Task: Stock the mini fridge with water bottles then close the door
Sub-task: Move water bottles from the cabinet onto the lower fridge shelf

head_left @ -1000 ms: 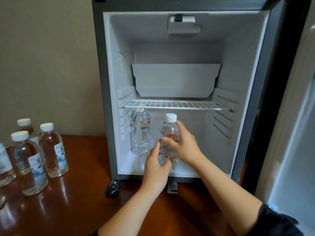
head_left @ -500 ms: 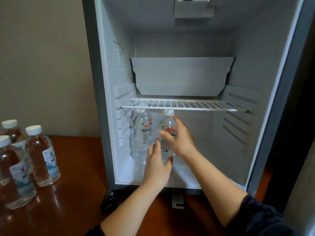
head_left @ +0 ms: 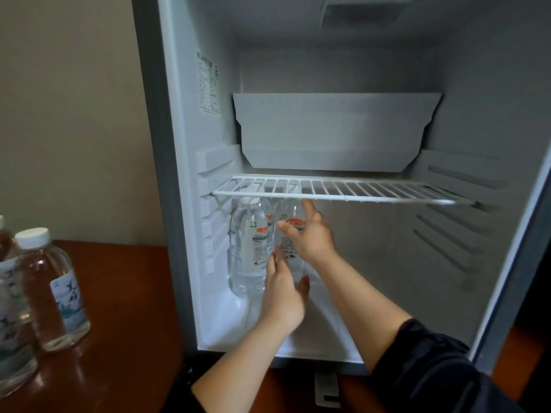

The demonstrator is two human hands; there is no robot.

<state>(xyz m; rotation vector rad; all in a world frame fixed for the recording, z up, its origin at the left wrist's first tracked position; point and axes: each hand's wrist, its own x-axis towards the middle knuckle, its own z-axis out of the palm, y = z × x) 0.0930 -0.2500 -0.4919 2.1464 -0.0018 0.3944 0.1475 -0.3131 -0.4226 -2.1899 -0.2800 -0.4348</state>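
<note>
The mini fridge [head_left: 176,204] stands open in front of me on a wooden top. Under its white wire shelf [head_left: 337,193], at the back left of the floor, stand clear water bottles. My right hand [head_left: 310,234] grips the red-labelled bottle [head_left: 287,234] round its upper body. My left hand [head_left: 283,296] lies with straight fingers against that bottle's lower part. Beside it on the left stands another bottle [head_left: 249,248] with a green and red label, and a further one shows partly behind it.
Several more water bottles with white caps and blue-white labels [head_left: 52,289] stand on the brown wooden top [head_left: 125,323] left of the fridge. The fridge's right half and the wire shelf hold nothing. A beige wall [head_left: 74,114] rises behind.
Both hands have carried the red-labelled bottle deeper into the fridge, from the front edge to under the wire shelf next to the other bottle. My head has moved closer.
</note>
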